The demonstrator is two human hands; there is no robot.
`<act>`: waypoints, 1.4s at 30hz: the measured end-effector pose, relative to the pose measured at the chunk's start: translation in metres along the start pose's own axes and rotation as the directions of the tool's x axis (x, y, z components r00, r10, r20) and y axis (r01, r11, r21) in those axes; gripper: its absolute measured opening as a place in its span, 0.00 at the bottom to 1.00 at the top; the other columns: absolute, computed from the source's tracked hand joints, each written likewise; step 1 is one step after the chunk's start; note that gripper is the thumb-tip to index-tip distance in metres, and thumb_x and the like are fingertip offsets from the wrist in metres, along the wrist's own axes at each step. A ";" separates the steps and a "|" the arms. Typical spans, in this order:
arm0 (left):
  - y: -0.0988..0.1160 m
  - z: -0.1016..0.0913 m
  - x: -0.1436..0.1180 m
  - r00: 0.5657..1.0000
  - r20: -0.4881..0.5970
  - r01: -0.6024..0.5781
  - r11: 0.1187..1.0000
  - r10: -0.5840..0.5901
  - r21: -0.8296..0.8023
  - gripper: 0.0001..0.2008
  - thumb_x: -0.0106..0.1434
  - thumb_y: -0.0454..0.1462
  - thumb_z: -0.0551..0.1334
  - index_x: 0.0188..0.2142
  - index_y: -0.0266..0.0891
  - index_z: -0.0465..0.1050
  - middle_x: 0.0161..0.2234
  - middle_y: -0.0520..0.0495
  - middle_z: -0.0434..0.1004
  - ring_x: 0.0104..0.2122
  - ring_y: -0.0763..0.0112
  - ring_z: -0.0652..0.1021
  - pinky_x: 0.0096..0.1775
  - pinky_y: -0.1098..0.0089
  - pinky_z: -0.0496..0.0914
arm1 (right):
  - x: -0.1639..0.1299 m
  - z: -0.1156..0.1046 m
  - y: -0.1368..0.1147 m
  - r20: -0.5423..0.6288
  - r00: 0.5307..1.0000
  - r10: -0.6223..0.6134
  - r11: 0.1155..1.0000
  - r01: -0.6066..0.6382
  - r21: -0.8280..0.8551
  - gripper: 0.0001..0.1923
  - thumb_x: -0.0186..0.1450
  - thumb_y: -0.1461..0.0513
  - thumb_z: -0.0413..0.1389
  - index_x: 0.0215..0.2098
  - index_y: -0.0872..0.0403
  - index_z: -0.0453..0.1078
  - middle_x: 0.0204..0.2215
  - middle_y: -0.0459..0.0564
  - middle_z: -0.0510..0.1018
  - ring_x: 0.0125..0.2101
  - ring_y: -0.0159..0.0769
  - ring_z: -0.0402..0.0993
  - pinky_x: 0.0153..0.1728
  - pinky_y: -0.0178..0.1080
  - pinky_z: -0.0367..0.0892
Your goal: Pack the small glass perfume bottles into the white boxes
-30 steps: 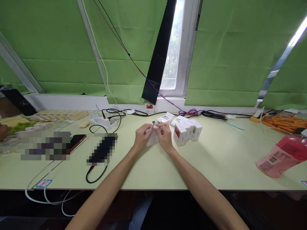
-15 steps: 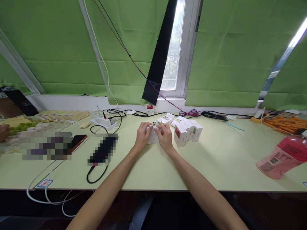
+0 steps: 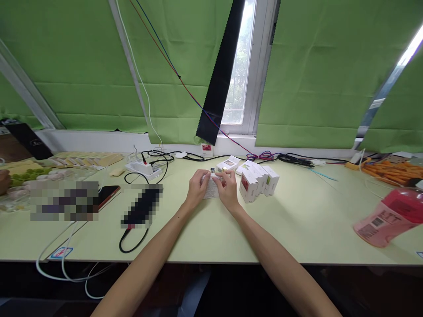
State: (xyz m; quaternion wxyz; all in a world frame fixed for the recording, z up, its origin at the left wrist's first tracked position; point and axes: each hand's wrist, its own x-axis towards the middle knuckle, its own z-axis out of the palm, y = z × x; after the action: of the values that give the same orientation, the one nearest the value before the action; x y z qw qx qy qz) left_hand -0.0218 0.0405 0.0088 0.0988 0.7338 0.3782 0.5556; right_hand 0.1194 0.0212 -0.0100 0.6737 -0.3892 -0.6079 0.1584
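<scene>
My left hand (image 3: 197, 184) and my right hand (image 3: 227, 186) meet at the middle of the table, one on each side of a small white box (image 3: 210, 190) with fine print on its face. The fingers of both hands are bent and closed on it near its top. A small object with a dark, shiny round top (image 3: 212, 170) shows between the fingertips; what lies below it is hidden. Just behind my right hand lies a white carton with a picture on it (image 3: 228, 164). Several more white cartons (image 3: 248, 187) stand close to its right.
A phone (image 3: 143, 204) with a black cable and a power strip (image 3: 143, 168) are to the left. Another person's hand (image 3: 4, 181) is at the far left edge. A pink bottle (image 3: 385, 218) tilts at the right. Bundled black cables (image 3: 294, 159) run along the wall.
Both hands stay at nearly the same place. My right fingers have shifted slightly, and a gold-coloured spot seen near them before is now hardly visible.
</scene>
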 end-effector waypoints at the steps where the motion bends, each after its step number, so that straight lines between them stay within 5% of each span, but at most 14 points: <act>1: 0.000 0.000 0.000 1.000 -0.003 -0.004 1.000 0.004 -0.002 0.17 0.74 0.48 0.54 0.40 0.41 0.75 0.40 0.44 0.78 0.40 0.64 0.77 0.45 0.64 0.72 | 0.000 0.000 0.000 -0.001 1.000 -0.001 1.000 0.001 0.001 0.11 0.69 0.57 0.58 0.43 0.54 0.79 0.43 0.51 0.66 0.25 0.25 0.67 0.28 0.37 0.71; 18: -0.002 0.000 -0.001 0.998 0.011 -0.056 0.998 0.056 -0.024 0.14 0.73 0.46 0.58 0.43 0.41 0.78 0.42 0.44 0.81 0.42 0.64 0.80 0.47 0.63 0.74 | -0.001 0.000 0.001 0.016 0.998 0.059 0.998 -0.058 -0.024 0.12 0.70 0.55 0.58 0.46 0.52 0.76 0.55 0.57 0.71 0.22 0.24 0.63 0.31 0.38 0.70; 26: -0.001 0.000 -0.001 0.998 0.009 -0.062 0.998 0.063 -0.026 0.15 0.73 0.47 0.58 0.42 0.42 0.80 0.42 0.44 0.82 0.43 0.63 0.81 0.47 0.62 0.75 | 0.001 0.001 -0.002 0.032 0.999 0.017 1.000 -0.017 -0.005 0.11 0.70 0.55 0.55 0.45 0.52 0.73 0.45 0.53 0.79 0.32 0.33 0.70 0.32 0.37 0.68; 42: 0.002 0.000 -0.002 0.997 0.008 -0.071 0.996 0.072 -0.053 0.14 0.72 0.46 0.59 0.43 0.43 0.82 0.42 0.44 0.82 0.42 0.64 0.81 0.47 0.62 0.75 | 0.007 -0.001 -0.002 0.045 0.997 0.058 0.991 -0.063 0.119 0.14 0.68 0.51 0.57 0.39 0.53 0.73 0.40 0.52 0.77 0.34 0.35 0.73 0.27 0.35 0.69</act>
State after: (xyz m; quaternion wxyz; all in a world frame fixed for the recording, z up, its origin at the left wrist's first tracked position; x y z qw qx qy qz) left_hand -0.0216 0.0375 0.0083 0.1000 0.7466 0.3363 0.5652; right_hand 0.1210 0.0243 -0.0040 0.6780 -0.3626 -0.5992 0.2232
